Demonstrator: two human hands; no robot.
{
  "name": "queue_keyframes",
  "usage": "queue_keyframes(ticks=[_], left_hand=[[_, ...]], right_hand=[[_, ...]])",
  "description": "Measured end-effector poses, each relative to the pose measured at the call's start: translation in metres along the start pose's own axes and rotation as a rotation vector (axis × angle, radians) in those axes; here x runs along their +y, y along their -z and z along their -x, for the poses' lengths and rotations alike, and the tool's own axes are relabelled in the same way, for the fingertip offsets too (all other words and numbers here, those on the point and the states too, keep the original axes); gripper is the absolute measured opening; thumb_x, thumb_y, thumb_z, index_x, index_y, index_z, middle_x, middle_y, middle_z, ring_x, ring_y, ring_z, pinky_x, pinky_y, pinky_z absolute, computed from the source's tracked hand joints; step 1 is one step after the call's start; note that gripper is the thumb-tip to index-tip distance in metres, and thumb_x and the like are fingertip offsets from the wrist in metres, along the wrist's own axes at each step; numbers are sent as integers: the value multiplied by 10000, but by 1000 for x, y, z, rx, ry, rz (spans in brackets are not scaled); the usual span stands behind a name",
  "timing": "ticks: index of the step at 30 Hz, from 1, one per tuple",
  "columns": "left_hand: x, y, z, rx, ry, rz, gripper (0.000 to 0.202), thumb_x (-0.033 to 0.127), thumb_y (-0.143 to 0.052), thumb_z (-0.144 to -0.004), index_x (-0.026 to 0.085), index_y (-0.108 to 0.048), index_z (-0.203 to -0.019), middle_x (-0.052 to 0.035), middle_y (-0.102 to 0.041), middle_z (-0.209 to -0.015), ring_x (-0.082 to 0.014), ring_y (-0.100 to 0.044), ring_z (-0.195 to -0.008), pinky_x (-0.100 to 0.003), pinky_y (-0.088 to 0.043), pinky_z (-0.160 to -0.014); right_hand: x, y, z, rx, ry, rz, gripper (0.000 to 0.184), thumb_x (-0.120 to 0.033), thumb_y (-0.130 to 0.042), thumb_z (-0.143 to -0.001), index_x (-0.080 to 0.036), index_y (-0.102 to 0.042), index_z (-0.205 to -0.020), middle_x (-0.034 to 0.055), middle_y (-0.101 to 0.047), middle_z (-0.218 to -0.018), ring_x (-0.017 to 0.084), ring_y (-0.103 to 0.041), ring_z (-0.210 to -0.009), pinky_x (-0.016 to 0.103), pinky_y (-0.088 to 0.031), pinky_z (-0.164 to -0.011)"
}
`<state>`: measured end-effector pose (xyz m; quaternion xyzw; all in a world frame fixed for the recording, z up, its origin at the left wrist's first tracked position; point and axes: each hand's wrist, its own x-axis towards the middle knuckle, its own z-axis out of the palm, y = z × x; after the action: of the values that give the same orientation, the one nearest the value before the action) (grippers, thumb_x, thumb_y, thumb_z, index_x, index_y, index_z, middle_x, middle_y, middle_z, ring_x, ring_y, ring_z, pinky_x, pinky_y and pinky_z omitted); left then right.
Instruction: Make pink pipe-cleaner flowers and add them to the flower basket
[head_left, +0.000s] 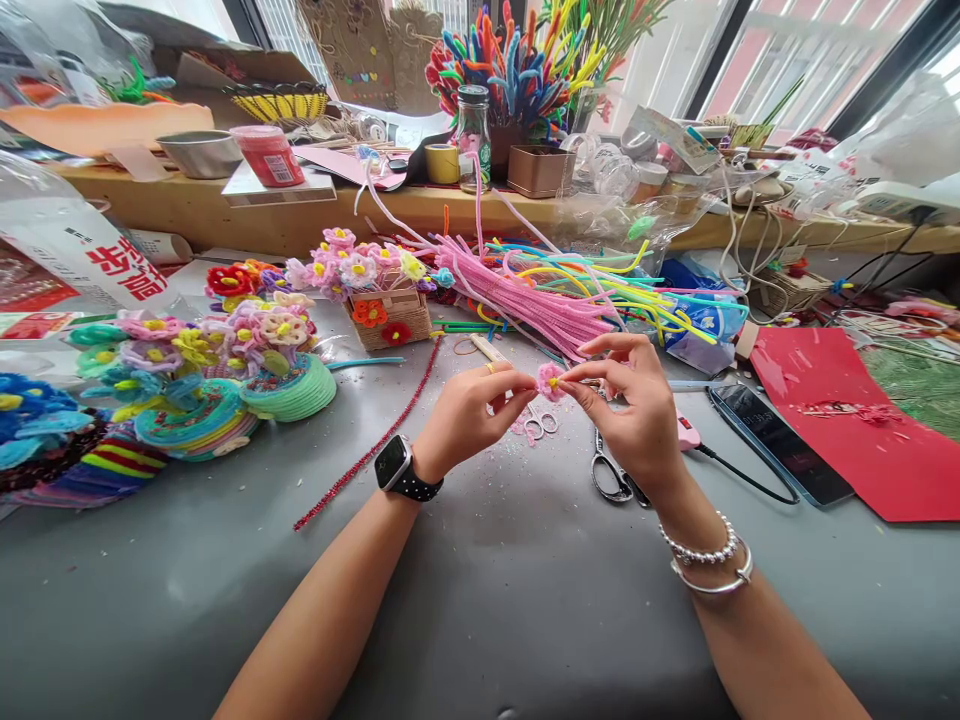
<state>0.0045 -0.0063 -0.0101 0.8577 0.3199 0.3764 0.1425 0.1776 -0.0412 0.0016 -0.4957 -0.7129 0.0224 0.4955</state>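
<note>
Between my two hands, above the grey table, is a small pink pipe-cleaner flower (548,381) with a yellow centre. My left hand (474,412) pinches its left edge between thumb and fingertips. From the other side my right hand (628,405) grips the flower's right edge with thumb and index finger, its other fingers raised. Behind them lies a thick bundle of pink pipe cleaners (517,290). Small white-handled scissors (541,425) rest below the flower, among pink fluff. A larger pair of black-handled scissors (611,478) lies partly hidden under my right hand.
Finished pipe-cleaner flower pots (289,388) crowd the left side, near a woven basket of flowers (390,320). A red tinsel stem (367,450) lies left of my hands. To the right are a phone (780,440) with a cable and a red sheet (862,420). A cluttered shelf (315,215) runs behind.
</note>
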Motion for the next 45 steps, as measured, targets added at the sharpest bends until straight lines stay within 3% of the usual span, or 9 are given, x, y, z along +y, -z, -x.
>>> queue_keyframes(ticks=[16,45], left_hand=[[1,0,0,2,-10,78,184,250,-478,-801,129,-616,-809,-19,-559,-646,-65,-448,-509,-190,-373,-515],[-1,0,0,4,1,114,186,248,-488,-798,124,-624,-827,-29,-572,-671,-71,-461,-537,-199,-376,-534]], right_hand=[[-5,-2,3,47,88,75,75,-228,-568,-750,-210,-640,-757,54,-501,-913,171,-473,-762,341,-421,-655],[-4,-2,3,45,93,67,68,-210,-563,-753,-212,-630,-767,50,-498,-914,170,-478,-775,340,-423,-657]])
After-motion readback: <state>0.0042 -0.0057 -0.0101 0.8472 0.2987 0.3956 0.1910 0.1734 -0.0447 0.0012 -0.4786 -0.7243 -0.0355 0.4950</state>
